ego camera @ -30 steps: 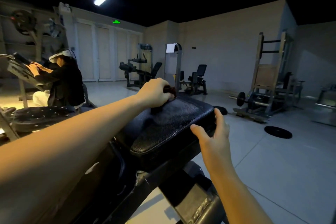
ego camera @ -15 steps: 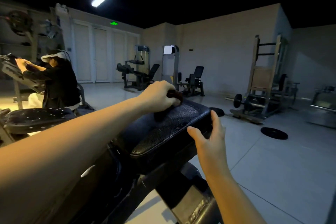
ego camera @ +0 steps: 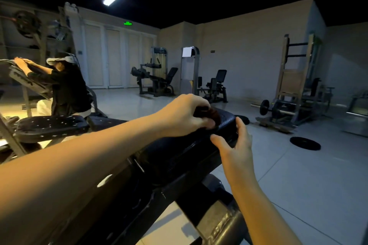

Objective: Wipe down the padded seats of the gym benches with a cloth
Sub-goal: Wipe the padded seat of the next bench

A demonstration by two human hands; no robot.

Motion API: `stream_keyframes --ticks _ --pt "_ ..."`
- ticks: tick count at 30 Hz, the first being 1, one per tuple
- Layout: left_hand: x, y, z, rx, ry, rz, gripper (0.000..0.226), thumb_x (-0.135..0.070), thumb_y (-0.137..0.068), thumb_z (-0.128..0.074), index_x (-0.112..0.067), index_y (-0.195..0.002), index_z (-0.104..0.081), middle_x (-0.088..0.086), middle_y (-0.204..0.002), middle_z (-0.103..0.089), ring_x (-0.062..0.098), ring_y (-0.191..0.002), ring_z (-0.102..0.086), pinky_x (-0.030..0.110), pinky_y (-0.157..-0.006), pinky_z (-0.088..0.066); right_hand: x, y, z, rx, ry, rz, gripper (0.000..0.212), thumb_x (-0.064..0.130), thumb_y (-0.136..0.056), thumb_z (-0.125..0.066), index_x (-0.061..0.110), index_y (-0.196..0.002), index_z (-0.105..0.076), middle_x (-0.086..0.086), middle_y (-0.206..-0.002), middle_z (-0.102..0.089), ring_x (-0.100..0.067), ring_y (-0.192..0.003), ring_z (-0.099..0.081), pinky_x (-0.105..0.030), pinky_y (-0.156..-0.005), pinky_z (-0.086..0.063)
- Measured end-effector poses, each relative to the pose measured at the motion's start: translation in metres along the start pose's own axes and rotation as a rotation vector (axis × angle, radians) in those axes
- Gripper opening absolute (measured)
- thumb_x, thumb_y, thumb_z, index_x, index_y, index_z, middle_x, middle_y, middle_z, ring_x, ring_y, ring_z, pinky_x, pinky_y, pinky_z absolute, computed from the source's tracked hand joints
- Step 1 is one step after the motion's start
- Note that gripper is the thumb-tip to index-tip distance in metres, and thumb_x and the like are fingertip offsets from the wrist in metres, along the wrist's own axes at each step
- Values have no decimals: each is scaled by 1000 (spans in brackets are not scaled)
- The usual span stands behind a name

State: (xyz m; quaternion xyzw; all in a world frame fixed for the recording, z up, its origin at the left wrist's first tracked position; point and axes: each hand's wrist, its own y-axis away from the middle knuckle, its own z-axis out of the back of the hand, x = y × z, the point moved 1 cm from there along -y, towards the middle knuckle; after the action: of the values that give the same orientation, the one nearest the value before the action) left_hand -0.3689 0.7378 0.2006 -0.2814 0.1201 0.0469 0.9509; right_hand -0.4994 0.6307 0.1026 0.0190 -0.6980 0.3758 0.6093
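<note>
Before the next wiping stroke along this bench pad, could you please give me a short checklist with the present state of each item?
1. Cloth held: ok, the left hand grips the dark cloth.
2. Cloth on the seat: ok, it lies at the far end of the bench pad.
3. Pad steadied: ok, the right hand touches the pad's right edge with straight fingers.
4. Right hand out of the cloth's path: ok, it is at the edge, beside the cloth.
5. Near part of the pad already wiped: cannot tell, the light is too dim.
6. Other person apart from this bench: ok, seated at another machine to the left.
</note>
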Motion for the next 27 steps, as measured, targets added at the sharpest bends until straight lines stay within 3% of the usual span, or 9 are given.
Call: stream_keyframes --ticks 3,6,8,11,13,19,24,25,27 --pt "18 8 7 -67 -84 89 18 -32 -89 -76 -17 -98 -73 -6 -90 -68 13 -85 -65 31 -73 -51 0 0 -1 -7 9 9 79 24 -91 -73 31 -156 -29 11 -130 -39 13 -104 -44 -10 -78 -38" --pt "47 5 17 -147 -305 332 24 -36 -90 -73 -14 -98 -71 1 -92 -66 27 -91 -63 36 -71 -45 1 1 -2 -10 14 13 80 26 -90 -73 30 -157 -29 11 -133 -38 3 -114 -44 -18 -96 -38" --pt "39 5 16 -129 -252 299 20 -36 -89 -74 -16 -94 -71 -1 -89 -67 25 -88 -65 34 -69 -45 1 1 -1 -15 11 10 81 26 -90 -74 30 -157 -29 9 -135 -39 -6 -123 -42 -28 -103 -39" --pt "4 20 10 -20 -17 47 14 -33 -88 -77 -21 -92 -72 -8 -87 -69 11 -82 -65 31 -69 -51 2 1 -1 -3 -4 6 80 26 -89 -75 31 -155 -31 8 -136 -40 -9 -126 -43 -32 -106 -41" --pt "-4 32 10 28 -26 -43 14 -34 -89 -76 -22 -95 -71 -9 -90 -67 10 -84 -63 30 -71 -51 1 0 0 -2 -21 3 79 25 -89 -75 31 -155 -32 7 -135 -42 -10 -126 -45 -30 -104 -42" --pt "53 31 29 -153 -306 327 16 -35 -89 -74 -19 -92 -69 -5 -85 -63 25 -90 -64 31 -66 -37 1 2 0 -11 2 1 80 27 -89 -75 30 -156 -31 8 -138 -39 -10 -131 -42 -35 -112 -38" --pt "3 50 12 -46 -50 -6 16 -37 -87 -77 -24 -92 -70 -10 -89 -63 10 -83 -61 30 -68 -47 3 1 0 -15 5 -5 79 26 -89 -74 30 -156 -32 7 -138 -40 -10 -128 -43 -29 -104 -38" --pt "2 52 11 -40 -72 -26 17 -37 -87 -77 -23 -94 -70 -10 -90 -63 11 -84 -61 30 -69 -47 2 1 -1 -16 8 -2 78 26 -89 -74 30 -155 -32 6 -138 -40 -10 -128 -43 -28 -102 -38" --pt "21 49 18 -100 -163 96 17 -36 -88 -76 -21 -93 -70 -7 -90 -64 16 -85 -62 32 -67 -44 3 2 -1 -11 8 -6 78 26 -90 -74 30 -156 -32 6 -138 -40 -9 -127 -43 -26 -100 -38"
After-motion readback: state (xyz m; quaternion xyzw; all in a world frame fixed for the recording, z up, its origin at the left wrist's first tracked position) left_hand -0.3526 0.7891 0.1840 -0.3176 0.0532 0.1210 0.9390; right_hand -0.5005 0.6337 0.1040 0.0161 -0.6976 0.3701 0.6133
